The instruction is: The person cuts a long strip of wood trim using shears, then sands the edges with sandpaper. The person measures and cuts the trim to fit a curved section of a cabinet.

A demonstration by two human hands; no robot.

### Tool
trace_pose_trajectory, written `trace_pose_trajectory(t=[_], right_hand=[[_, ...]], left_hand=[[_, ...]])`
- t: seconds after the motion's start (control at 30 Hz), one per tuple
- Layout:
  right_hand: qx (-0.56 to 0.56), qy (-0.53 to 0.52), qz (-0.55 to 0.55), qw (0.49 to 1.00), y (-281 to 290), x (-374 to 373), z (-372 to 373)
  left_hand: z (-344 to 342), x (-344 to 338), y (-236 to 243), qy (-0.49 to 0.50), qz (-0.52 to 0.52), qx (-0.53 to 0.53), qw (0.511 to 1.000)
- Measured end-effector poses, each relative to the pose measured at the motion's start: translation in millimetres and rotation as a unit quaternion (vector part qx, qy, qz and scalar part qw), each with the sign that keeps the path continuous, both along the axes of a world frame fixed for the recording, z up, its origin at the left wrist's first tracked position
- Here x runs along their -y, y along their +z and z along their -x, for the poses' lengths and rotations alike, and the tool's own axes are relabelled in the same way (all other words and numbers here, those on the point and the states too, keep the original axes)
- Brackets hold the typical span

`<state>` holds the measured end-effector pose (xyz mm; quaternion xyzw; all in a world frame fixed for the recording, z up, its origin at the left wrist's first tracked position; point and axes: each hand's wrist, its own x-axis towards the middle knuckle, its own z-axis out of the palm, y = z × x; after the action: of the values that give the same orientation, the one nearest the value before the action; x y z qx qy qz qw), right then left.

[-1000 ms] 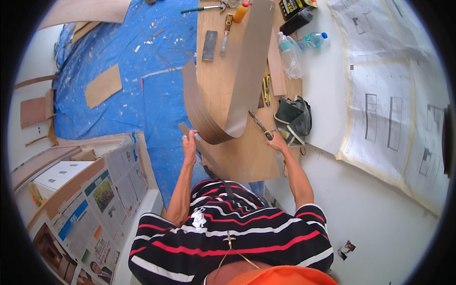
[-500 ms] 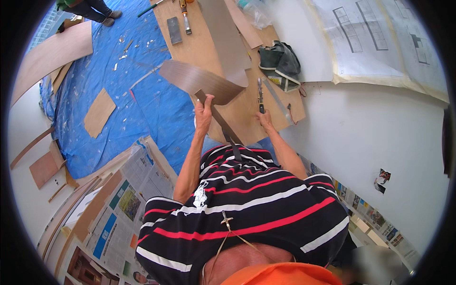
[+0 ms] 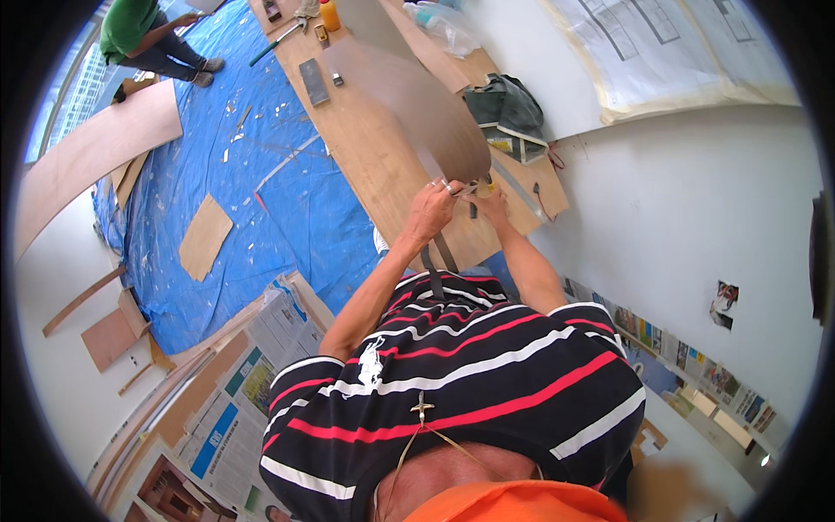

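A long, flexible sheet of brown wood veneer (image 3: 444, 122) curls up over the plywood worktop, its far part smeared by motion. At its near edge my left hand (image 3: 430, 211) is closed, fingers pinched together. A narrow dark brown strip (image 3: 444, 252) runs from beneath that hand toward my shirt. Close beside it on the right, my right hand (image 3: 493, 207) grips a hand tool (image 3: 472, 210) with black and yellow handles, apparently snips. Its metal end lies by my left fingertips at the veneer edge. My fingers partly hide the tool, so I cannot tell whether it touches the veneer.
The plywood worktop (image 3: 357, 143) carries a grey block (image 3: 314, 82), a hammer (image 3: 278, 42), an orange bottle (image 3: 329, 15) and a dark green bag (image 3: 506, 109). Blue sheeting (image 3: 287, 204) with scraps covers the floor. Another person (image 3: 143, 39) stands far left near a curved panel (image 3: 104, 130).
My left hand has moved right and slightly down, closer to my right hand. The veneer's curled end has swung right, and the tool has turned from upright toward the left hand.
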<state>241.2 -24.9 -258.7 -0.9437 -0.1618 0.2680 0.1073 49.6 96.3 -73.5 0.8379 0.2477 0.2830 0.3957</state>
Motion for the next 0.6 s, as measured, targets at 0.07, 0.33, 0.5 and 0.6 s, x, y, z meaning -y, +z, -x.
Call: trace_pose_trajectory(t=[0.07, 0.33, 0.5, 0.6], right_hand=[[-0.005, 0.004, -0.106, 0.994, -7.9, 9.9, -5.1], [-0.338, -0.296, -0.466, 0.763, 90.0, 48.3, 7.5], [-0.346, -0.327, -0.526, 0.705, 132.6, 57.4, 40.2], [-0.345, -0.349, -0.527, 0.694, 133.4, 61.7, 61.6]], left_hand=[[-4.9, 1.5, -2.9, -0.032, -0.018, 0.006, 0.999], [-3.4, 8.7, -33.7, -0.182, -0.086, -0.072, 0.977], [4.5, 14.6, -50.7, -0.309, -0.090, -0.115, 0.940], [14.7, 15.0, -61.8, -0.342, -0.118, -0.107, 0.926]])
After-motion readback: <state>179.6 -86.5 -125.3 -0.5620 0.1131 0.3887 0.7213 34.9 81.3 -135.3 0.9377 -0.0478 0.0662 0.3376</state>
